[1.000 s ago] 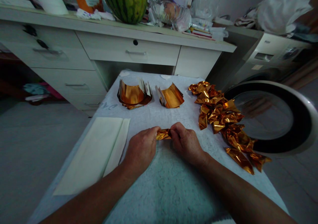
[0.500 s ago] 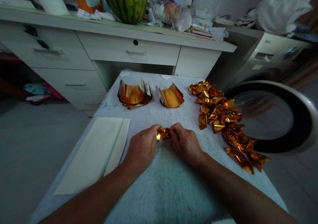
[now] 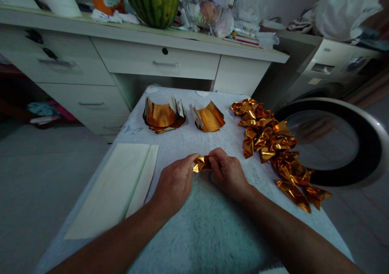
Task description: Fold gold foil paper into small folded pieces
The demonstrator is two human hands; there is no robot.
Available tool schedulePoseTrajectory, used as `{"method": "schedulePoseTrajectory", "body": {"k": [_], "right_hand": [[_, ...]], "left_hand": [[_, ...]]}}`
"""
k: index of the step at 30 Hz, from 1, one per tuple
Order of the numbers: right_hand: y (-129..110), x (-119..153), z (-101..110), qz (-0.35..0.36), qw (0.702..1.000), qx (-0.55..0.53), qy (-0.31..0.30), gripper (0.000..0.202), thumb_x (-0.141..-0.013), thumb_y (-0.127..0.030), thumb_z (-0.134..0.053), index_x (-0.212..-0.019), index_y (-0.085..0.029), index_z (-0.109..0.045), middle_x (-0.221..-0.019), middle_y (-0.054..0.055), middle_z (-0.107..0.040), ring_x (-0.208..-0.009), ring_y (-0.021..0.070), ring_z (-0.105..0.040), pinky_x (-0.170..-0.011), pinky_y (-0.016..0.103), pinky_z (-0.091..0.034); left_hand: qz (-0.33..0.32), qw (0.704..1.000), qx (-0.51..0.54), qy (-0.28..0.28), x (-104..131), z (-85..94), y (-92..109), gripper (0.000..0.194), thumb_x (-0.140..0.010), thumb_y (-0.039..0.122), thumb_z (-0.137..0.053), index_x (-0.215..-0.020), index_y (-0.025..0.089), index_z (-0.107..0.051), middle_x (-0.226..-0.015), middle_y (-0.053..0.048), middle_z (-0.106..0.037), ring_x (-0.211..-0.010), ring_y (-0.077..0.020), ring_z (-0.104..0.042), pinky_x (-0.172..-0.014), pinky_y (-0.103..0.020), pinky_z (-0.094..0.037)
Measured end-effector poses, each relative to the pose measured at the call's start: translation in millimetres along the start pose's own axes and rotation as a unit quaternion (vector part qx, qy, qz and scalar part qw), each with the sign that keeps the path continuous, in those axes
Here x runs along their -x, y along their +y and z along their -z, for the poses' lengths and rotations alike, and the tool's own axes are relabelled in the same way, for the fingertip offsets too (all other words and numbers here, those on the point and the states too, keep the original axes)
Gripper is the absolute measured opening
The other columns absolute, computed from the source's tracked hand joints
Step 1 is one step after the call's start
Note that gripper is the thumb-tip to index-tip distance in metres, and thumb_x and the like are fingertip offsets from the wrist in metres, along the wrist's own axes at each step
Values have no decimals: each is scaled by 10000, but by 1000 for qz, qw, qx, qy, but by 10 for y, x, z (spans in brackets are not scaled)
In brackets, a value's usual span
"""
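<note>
A small crumpled piece of gold foil (image 3: 201,164) is stretched between my two hands above the cloth-covered table (image 3: 212,233). My left hand (image 3: 176,180) pinches its left end, and my right hand (image 3: 228,173) pinches its right end. Beyond them lie two curved stacks of gold sheets, a thicker one (image 3: 161,115) on the left and a thinner one (image 3: 211,118) on the right. Several folded gold foil pieces (image 3: 264,132) form a long pile to the right of my right hand.
Pale folded paper (image 3: 112,185) lies left of my left hand. Behind the table is a white drawer cabinet (image 3: 170,63) with a cut watermelon (image 3: 154,2) on top. An open washing machine door (image 3: 331,142) borders the table's right side.
The foil and both hands have shifted very slightly to the right, and the fingers of my right hand are a little higher. Both hands still hold the foil.
</note>
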State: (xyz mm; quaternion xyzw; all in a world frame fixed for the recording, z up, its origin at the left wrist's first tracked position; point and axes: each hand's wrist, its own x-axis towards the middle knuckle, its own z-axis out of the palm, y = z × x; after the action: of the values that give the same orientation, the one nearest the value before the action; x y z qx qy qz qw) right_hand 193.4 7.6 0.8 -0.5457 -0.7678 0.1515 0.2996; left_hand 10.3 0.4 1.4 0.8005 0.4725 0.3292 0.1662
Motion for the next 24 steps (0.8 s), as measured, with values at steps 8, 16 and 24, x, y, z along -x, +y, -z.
{"method": "schedulePoseTrajectory", "body": {"k": [8,16,24], "right_hand": [[6,29,-34,31,999,7,-12,168,-968,-240,-382,-918,-195,-535,-650,-1,-632,-528,142,-596,-537,227,-382],[-13,8,10,14,1000,-5,17,173,-974,-247,-389,-906,-195,-539,-601,-22,-595,-501,128,-564,-513,220,-350],[-26,16,11,36,998,-54,-8,72,-937,-206,-446,-942,-195,-517,-620,-31,-598,-508,117,-546,-521,212,-355]], "left_hand": [[7,999,-29,-35,0,-43,-19,361,-942,150,-368,-1197,100,-619,-1042,-122,-758,-902,-232,-733,-793,-372,-588],[72,996,-35,-40,-26,22,44,348,-973,218,-350,-1195,162,-613,-924,-56,-766,-770,-207,-727,-689,-319,-551],[93,994,33,-51,-52,49,61,332,-985,269,-341,-1096,189,-642,-931,-36,-752,-831,-194,-710,-720,-303,-527]]}}
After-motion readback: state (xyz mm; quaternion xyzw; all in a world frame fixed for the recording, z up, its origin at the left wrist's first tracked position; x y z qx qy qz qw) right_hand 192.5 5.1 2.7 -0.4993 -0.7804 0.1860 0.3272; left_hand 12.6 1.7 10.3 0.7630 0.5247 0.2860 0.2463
